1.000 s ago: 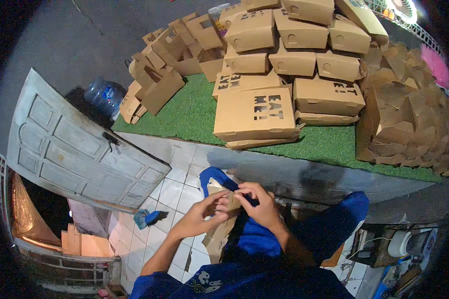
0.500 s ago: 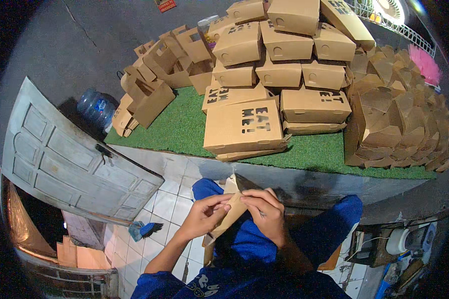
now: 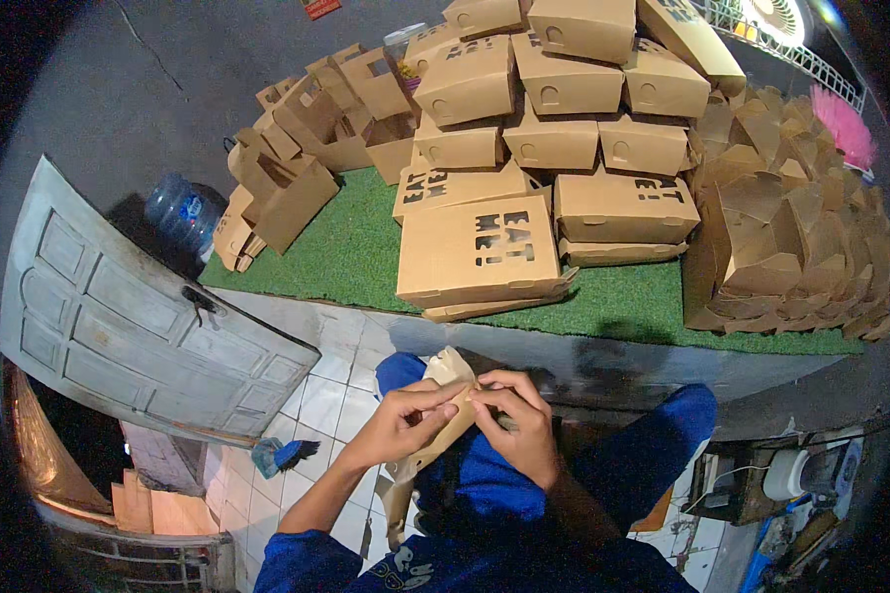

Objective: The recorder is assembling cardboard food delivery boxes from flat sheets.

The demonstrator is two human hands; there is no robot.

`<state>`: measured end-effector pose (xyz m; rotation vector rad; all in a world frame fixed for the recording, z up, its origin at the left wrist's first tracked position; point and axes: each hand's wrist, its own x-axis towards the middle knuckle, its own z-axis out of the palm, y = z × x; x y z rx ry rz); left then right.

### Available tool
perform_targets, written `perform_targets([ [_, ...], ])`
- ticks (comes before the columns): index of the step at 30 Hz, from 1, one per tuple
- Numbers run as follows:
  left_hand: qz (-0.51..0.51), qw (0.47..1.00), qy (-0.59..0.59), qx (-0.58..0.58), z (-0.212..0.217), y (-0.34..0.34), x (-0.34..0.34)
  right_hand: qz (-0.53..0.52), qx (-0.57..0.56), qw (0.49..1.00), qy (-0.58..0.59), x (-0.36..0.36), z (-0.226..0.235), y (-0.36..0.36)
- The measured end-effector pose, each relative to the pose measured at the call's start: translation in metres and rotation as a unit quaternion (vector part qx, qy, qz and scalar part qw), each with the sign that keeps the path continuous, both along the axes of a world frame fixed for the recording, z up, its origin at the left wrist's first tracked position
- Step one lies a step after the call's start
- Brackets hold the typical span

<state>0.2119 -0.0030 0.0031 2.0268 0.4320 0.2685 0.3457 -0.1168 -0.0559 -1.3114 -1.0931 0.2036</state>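
Observation:
Over my lap, both hands grip a partly folded brown cardboard box [image 3: 449, 368]. My left hand [image 3: 405, 420] pinches its side wall between thumb and fingers. The fingertips of my right hand [image 3: 516, 415] close on the right edge of the same box, close to the left fingertips. The box stands tilted, its far end raised and pale inside, with a loose flap hanging down below my left hand. Just beyond, on a green mat, lie closed brown boxes [image 3: 480, 247] with cut-out lettering in their lids.
The mat [image 3: 336, 252] covers a raised platform. Closed boxes [image 3: 564, 79] are piled at its back, open nested ones [image 3: 781, 227] at right, and paper carrier bags [image 3: 292, 193] at left. A white door [image 3: 133, 316], a water bottle [image 3: 180, 208] and a brush [image 3: 292, 455] are to the left.
The box in my hands has turned and tipped slightly, so its far end shows more of the inside. Both hands have shifted only a little and keep their hold.

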Motion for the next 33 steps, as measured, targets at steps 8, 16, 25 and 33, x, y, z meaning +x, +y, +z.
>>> perform_targets([
  [8, 0.077, 0.994, 0.021, -0.069, -0.009, -0.014, -0.016, 0.011, -0.004, 0.997, 0.077, -0.007, -0.002, 0.004],
  [16, 0.148, 0.985, 0.032, -0.088, -0.016, -0.012, -0.039, 0.086, 0.002, 0.993, 0.083, -0.017, -0.025, 0.013],
  [25, -0.003, 0.999, 0.040, -0.013, 0.004, -0.030, -0.083, 0.179, -0.067, 0.888, 0.418, -0.004, -0.070, 0.027],
  [33, -0.032, 0.990, 0.138, -0.027, -0.035, -0.055, -0.097, 0.263, -0.099, 0.892, 0.354, 0.002, -0.078, 0.021],
])
